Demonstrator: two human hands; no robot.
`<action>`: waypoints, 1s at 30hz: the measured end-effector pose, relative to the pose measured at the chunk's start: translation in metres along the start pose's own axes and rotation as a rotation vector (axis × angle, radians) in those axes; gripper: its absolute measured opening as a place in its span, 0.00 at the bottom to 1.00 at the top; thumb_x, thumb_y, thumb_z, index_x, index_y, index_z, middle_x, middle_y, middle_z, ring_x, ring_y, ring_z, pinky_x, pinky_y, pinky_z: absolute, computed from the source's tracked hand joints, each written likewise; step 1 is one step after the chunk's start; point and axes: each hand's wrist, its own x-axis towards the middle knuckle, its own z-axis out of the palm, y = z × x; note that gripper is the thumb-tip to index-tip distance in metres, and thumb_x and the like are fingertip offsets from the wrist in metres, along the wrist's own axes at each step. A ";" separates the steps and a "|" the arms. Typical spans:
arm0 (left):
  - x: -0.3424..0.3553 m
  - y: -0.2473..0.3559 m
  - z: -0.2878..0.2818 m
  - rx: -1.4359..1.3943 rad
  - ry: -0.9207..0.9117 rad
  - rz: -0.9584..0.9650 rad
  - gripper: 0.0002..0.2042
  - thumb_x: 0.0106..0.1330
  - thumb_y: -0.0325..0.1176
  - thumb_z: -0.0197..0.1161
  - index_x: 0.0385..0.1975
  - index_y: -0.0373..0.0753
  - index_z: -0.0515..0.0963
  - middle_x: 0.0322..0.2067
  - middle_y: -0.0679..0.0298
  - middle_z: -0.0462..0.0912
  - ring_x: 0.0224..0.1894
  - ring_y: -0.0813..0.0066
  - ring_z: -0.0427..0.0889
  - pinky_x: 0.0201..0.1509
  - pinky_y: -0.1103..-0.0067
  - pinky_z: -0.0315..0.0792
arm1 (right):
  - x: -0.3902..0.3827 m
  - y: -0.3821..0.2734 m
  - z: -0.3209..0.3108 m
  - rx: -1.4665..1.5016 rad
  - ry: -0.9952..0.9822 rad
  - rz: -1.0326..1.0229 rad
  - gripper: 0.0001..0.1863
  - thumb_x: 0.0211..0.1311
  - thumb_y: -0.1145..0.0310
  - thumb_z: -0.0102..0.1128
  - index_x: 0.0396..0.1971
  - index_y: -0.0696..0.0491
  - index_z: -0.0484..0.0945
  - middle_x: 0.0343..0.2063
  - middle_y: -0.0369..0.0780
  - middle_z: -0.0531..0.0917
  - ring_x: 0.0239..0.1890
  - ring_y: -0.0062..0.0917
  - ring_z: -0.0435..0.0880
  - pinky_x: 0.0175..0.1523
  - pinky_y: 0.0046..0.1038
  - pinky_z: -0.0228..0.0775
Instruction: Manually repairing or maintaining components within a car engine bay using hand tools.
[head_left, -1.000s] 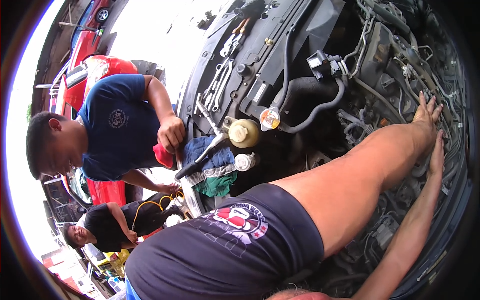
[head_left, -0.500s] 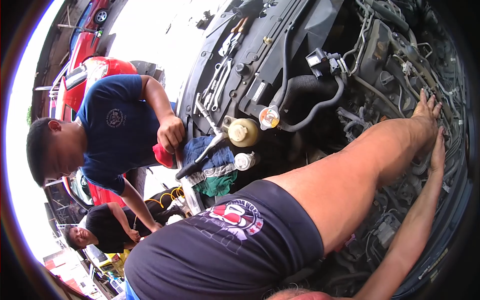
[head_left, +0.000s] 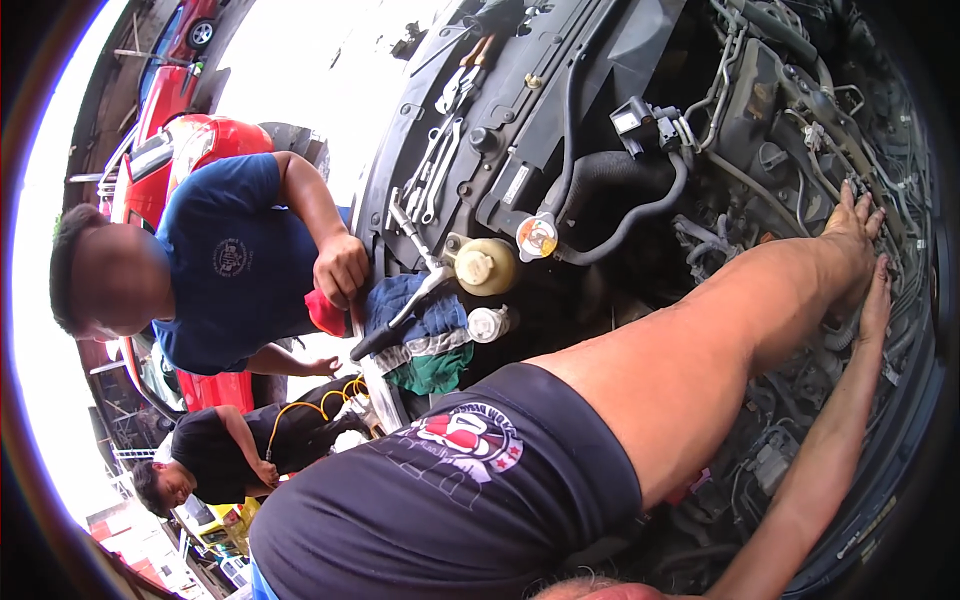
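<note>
Neither of my own hands shows. A person in a black T-shirt (head_left: 400,520) leans over the open engine bay (head_left: 740,130), a grey-haired head just entering at the lower edge between their arms. Both arms reach right. That person's upper hand (head_left: 852,222) lies with fingers apart on hoses and lines at the right side; their other hand (head_left: 877,285) reaches in just below it. What those fingers touch underneath is hidden. At the left, a person in a blue T-shirt (head_left: 235,250) rests a closed hand (head_left: 342,268) by a red cloth (head_left: 325,312).
Wrenches (head_left: 440,170) and orange-handled pliers (head_left: 462,82) lie on the front panel. A ratchet (head_left: 405,318) rests on blue and green cloths (head_left: 430,370) beside a yellowed reservoir (head_left: 485,265) and the radiator cap (head_left: 537,237). Another person (head_left: 225,455) stands behind, near a yellow hose (head_left: 300,408).
The blue-shirted person has drawn back their lower arm and turned their head. More of the yellow hose shows by the person behind. The leaning person's hands stay nearly in place.
</note>
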 end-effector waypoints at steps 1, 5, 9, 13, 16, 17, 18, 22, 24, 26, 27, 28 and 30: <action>0.001 0.003 0.002 -0.001 0.000 0.006 0.48 0.43 0.57 0.73 0.69 0.52 0.63 0.74 0.56 0.41 0.75 0.48 0.34 0.68 0.36 0.31 | 0.002 0.004 -0.004 -0.001 0.005 0.002 0.52 0.60 0.29 0.47 0.68 0.60 0.58 0.68 0.48 0.62 0.68 0.36 0.62 0.69 0.34 0.52; 0.013 -0.004 0.013 0.002 0.122 -0.061 0.48 0.43 0.56 0.73 0.68 0.50 0.64 0.74 0.56 0.42 0.75 0.47 0.36 0.68 0.38 0.31 | 0.002 -0.009 -0.001 -0.019 -0.049 -0.037 0.51 0.60 0.29 0.47 0.68 0.59 0.57 0.67 0.47 0.63 0.68 0.35 0.62 0.69 0.35 0.53; 0.000 -0.001 0.004 -0.019 -0.011 0.003 0.46 0.44 0.56 0.73 0.68 0.50 0.64 0.74 0.56 0.43 0.75 0.46 0.36 0.69 0.38 0.31 | 0.000 0.012 -0.002 0.016 -0.050 0.012 0.50 0.60 0.29 0.47 0.67 0.59 0.60 0.67 0.48 0.64 0.68 0.34 0.62 0.69 0.34 0.53; 0.003 0.000 0.005 -0.013 0.069 -0.015 0.47 0.44 0.56 0.73 0.68 0.50 0.64 0.74 0.56 0.42 0.75 0.46 0.36 0.68 0.37 0.31 | 0.000 -0.002 -0.004 0.047 -0.039 0.050 0.50 0.61 0.30 0.47 0.67 0.60 0.60 0.66 0.48 0.64 0.68 0.34 0.62 0.69 0.33 0.52; 0.008 0.002 0.011 -0.035 0.116 -0.005 0.47 0.44 0.57 0.73 0.68 0.51 0.63 0.74 0.56 0.42 0.75 0.46 0.36 0.68 0.37 0.31 | 0.006 0.006 -0.006 -0.024 0.003 -0.017 0.50 0.62 0.30 0.46 0.67 0.61 0.59 0.67 0.48 0.64 0.69 0.34 0.61 0.70 0.33 0.52; 0.010 0.004 0.011 -0.023 0.097 -0.016 0.48 0.44 0.57 0.73 0.69 0.51 0.62 0.74 0.56 0.41 0.75 0.46 0.35 0.67 0.36 0.31 | 0.006 0.009 -0.007 0.000 -0.004 -0.027 0.50 0.62 0.30 0.46 0.67 0.61 0.59 0.67 0.48 0.64 0.69 0.34 0.61 0.70 0.33 0.52; 0.011 0.005 0.010 -0.011 0.078 -0.027 0.49 0.43 0.58 0.73 0.70 0.50 0.61 0.74 0.57 0.41 0.75 0.46 0.35 0.67 0.35 0.31 | 0.006 0.011 -0.008 0.025 -0.011 -0.038 0.51 0.62 0.30 0.46 0.67 0.62 0.59 0.67 0.48 0.64 0.69 0.34 0.61 0.70 0.33 0.51; 0.010 -0.004 0.006 0.003 0.018 -0.041 0.51 0.43 0.58 0.74 0.70 0.50 0.59 0.74 0.57 0.40 0.75 0.46 0.35 0.67 0.35 0.31 | -0.001 -0.005 0.000 0.035 -0.073 0.013 0.51 0.61 0.30 0.46 0.67 0.62 0.59 0.67 0.48 0.64 0.69 0.34 0.61 0.70 0.33 0.50; 0.005 -0.003 0.003 0.001 0.020 -0.033 0.50 0.43 0.58 0.73 0.70 0.51 0.59 0.74 0.57 0.40 0.75 0.46 0.35 0.67 0.35 0.31 | -0.001 -0.003 0.000 0.064 -0.124 0.037 0.53 0.60 0.28 0.44 0.70 0.59 0.52 0.70 0.46 0.57 0.72 0.34 0.55 0.72 0.34 0.45; -0.002 0.001 -0.001 -0.003 0.026 -0.021 0.49 0.45 0.58 0.72 0.70 0.52 0.59 0.75 0.57 0.40 0.75 0.47 0.34 0.67 0.35 0.31 | 0.002 0.004 -0.005 0.064 -0.105 0.063 0.53 0.60 0.28 0.45 0.70 0.60 0.52 0.70 0.46 0.57 0.72 0.33 0.55 0.72 0.34 0.46; -0.004 0.003 -0.002 -0.006 0.028 -0.015 0.48 0.45 0.58 0.71 0.70 0.53 0.60 0.75 0.57 0.39 0.75 0.47 0.34 0.67 0.35 0.30 | 0.004 0.009 -0.008 0.051 -0.095 0.039 0.53 0.61 0.29 0.46 0.70 0.60 0.52 0.70 0.46 0.57 0.72 0.33 0.54 0.72 0.33 0.46; -0.006 0.004 -0.002 -0.007 0.031 -0.015 0.47 0.46 0.57 0.71 0.70 0.53 0.60 0.75 0.58 0.39 0.75 0.47 0.34 0.67 0.36 0.30 | 0.004 0.008 -0.006 0.039 -0.091 0.013 0.53 0.61 0.29 0.46 0.70 0.60 0.52 0.70 0.46 0.57 0.72 0.33 0.54 0.72 0.33 0.46; -0.008 0.005 -0.002 -0.013 0.032 -0.009 0.46 0.47 0.57 0.70 0.70 0.54 0.60 0.75 0.58 0.39 0.75 0.48 0.34 0.67 0.36 0.30 | 0.003 0.010 -0.007 0.056 -0.066 0.003 0.51 0.61 0.30 0.46 0.69 0.60 0.55 0.69 0.46 0.59 0.71 0.32 0.57 0.71 0.32 0.48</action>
